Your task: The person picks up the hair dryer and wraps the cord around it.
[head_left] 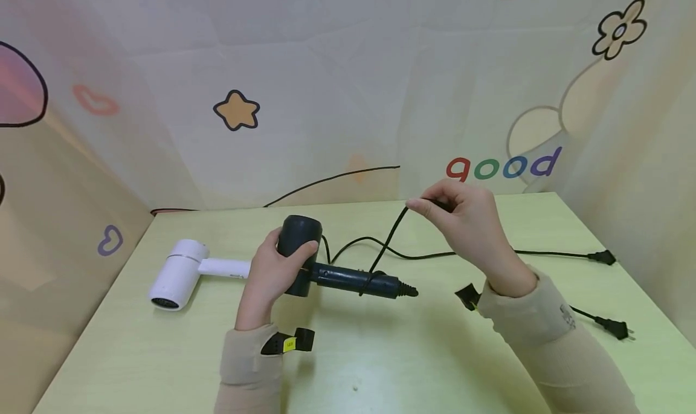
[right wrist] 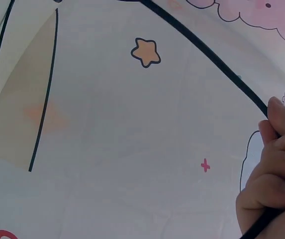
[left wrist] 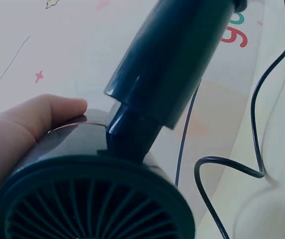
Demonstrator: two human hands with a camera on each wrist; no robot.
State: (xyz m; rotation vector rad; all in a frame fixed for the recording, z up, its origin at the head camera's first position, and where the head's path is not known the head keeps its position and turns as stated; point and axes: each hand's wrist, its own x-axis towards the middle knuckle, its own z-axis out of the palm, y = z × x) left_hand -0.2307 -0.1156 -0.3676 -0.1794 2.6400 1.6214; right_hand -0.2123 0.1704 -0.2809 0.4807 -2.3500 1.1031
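My left hand [head_left: 269, 272] grips the barrel of a black hair dryer [head_left: 300, 236] and holds it upright, its handle [head_left: 348, 281] pointing right. The ribbed grille [left wrist: 92, 209] on one end of the barrel shows in the left wrist view. A black power cord [head_left: 394, 225] passes around the handle, near its tip. From there it rises taut to my right hand [head_left: 470, 220], which pinches it between thumb and fingers above the table. In the right wrist view the cord [right wrist: 207, 52] runs into the curled fingers [right wrist: 276, 169].
A white hair dryer [head_left: 176, 278] lies at the table's left, its handle partly behind my left hand. More black cord [head_left: 424, 257] stretches right to a plug [head_left: 602, 257]. A second plug [head_left: 614, 328] lies nearer, by my right sleeve. A printed curtain [head_left: 326, 112] hangs behind the table.
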